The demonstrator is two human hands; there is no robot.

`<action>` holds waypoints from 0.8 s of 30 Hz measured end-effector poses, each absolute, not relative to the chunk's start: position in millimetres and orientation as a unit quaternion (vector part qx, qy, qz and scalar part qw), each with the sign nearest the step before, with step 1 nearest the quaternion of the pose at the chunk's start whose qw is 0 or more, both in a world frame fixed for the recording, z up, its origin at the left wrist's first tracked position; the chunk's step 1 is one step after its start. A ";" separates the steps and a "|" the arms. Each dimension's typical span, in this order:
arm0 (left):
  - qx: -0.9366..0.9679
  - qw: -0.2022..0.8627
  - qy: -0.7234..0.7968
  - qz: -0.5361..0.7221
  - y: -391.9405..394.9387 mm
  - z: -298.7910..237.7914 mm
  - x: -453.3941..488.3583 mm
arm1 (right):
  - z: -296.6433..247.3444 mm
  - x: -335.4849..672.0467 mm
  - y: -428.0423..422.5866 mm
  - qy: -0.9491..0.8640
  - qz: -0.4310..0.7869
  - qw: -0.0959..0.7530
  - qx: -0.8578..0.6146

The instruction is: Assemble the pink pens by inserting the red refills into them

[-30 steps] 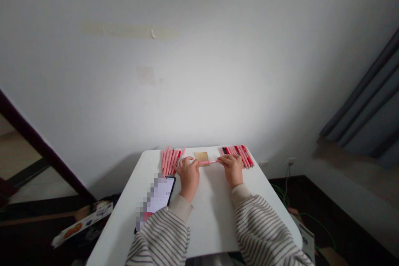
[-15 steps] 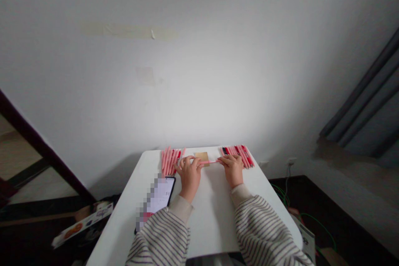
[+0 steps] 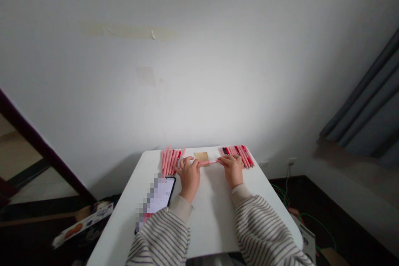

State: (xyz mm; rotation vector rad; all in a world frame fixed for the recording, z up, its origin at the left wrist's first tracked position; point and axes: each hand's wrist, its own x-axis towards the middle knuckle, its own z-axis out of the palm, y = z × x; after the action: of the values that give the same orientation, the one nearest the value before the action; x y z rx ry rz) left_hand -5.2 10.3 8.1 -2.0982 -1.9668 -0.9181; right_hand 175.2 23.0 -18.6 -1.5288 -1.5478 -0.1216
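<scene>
A pink pen (image 3: 213,161) lies level between my two hands, in front of a tan square of paper (image 3: 202,156). Its left end is pinched in the fingers of my left hand (image 3: 188,174). My right hand (image 3: 232,169) grips the other end with its fingertips. Just left of my left hand is a row of pink and red pens (image 3: 168,162), partly covered by its fingers. Beyond my right hand, a second row of pink, red and black pens (image 3: 246,156) lies at the table's back right.
A phone (image 3: 162,195) with a lit screen, partly pixelated, rests on the white table (image 3: 215,224) beside my left forearm. The grey wall (image 3: 202,104) rises behind the table's back edge. Green cables (image 3: 321,224) and boxes are on the floor at right.
The number on the phone's screen has changed. My left hand has shifted very slightly left; both hands keep hold of the pen.
</scene>
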 end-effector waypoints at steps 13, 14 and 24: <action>-0.702 0.044 -0.629 -0.332 10.8 6.4 -5.2 | -18.8 175.8 23.1 -0.628 -0.037 0.449 -0.634; -0.703 0.044 -0.627 -0.332 10.9 6.3 -5.2 | -18.5 175.5 22.8 -0.628 -0.036 0.449 -0.634; -0.702 0.060 -0.630 -0.327 13.3 2.1 -6.1 | -17.8 175.4 23.2 -0.624 -0.023 0.463 -0.629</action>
State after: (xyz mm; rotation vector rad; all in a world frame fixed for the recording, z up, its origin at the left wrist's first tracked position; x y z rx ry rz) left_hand -6.1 13.3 2.1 -2.1249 -1.9063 -0.9913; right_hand 175.4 23.2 -17.8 -1.5457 -1.5338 -0.0566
